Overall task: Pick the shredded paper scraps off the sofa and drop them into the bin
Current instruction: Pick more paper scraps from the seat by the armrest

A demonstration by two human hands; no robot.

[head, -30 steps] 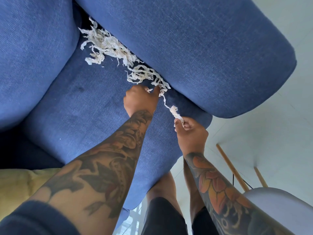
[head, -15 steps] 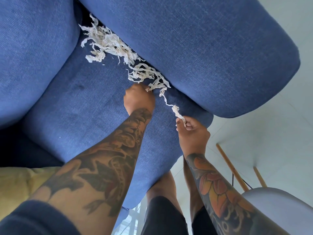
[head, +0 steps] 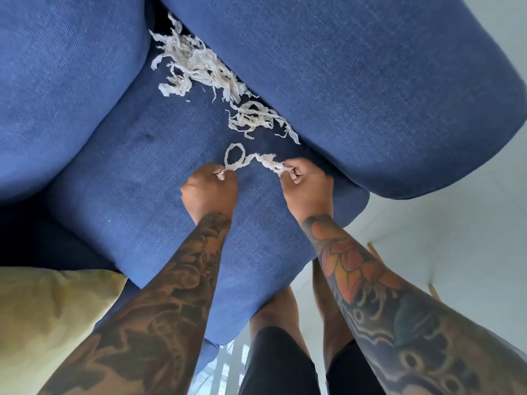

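Note:
A trail of white shredded paper scraps (head: 205, 69) lies along the crease between the blue sofa seat (head: 137, 178) and the armrest (head: 370, 81), with a second clump (head: 256, 121) nearer me. My left hand (head: 211, 189) pinches one end of a looped paper strip (head: 245, 161), and my right hand (head: 308, 183) pinches its other end with a small wad of scraps. The strip hangs between both fists just above the seat. No bin is in view.
A yellow cushion (head: 42, 323) sits at the lower left. The sofa's back cushion (head: 57, 81) rises at the left. White floor (head: 456, 238) and wooden chair legs (head: 376, 255) lie to the right. My legs stand at the seat's front edge.
My left hand pulled back from the crease holding a strip torn free of the trail. My right hand moved up and left. Both now hold the same strip.

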